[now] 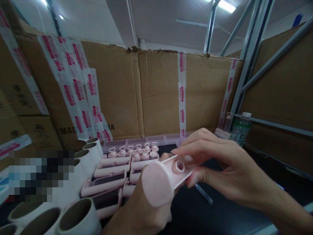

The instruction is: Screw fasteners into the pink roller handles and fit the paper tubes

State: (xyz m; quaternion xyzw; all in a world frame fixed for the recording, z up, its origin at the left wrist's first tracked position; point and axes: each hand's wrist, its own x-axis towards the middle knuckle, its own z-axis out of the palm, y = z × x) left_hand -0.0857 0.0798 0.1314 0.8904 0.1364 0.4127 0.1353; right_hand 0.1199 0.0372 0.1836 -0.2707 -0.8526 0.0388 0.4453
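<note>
A pale pink plastic holder (157,184) with a broad rounded end plate faces me, tilted, in the middle of the view. My left hand (144,209) is wrapped round it from below, partly hidden behind the end plate. A small pink ring-shaped piece (180,165) sits in the trough of the holder. The fingers and thumb of my right hand (212,160) close on the holder's far end, and that end is hidden by them. To the left lie several similar pink holders (112,171) in rows. Behind them stand several pink caps with heart-shaped loops (138,150).
White tubes (78,215) stand along the left. A lilac tray edge (117,142) runs behind the caps. A clear plastic stick (204,193) lies on the black surface (195,215). At the right are a bottle (241,129) and metal rack posts (246,62); cardboard (158,94) walls the back.
</note>
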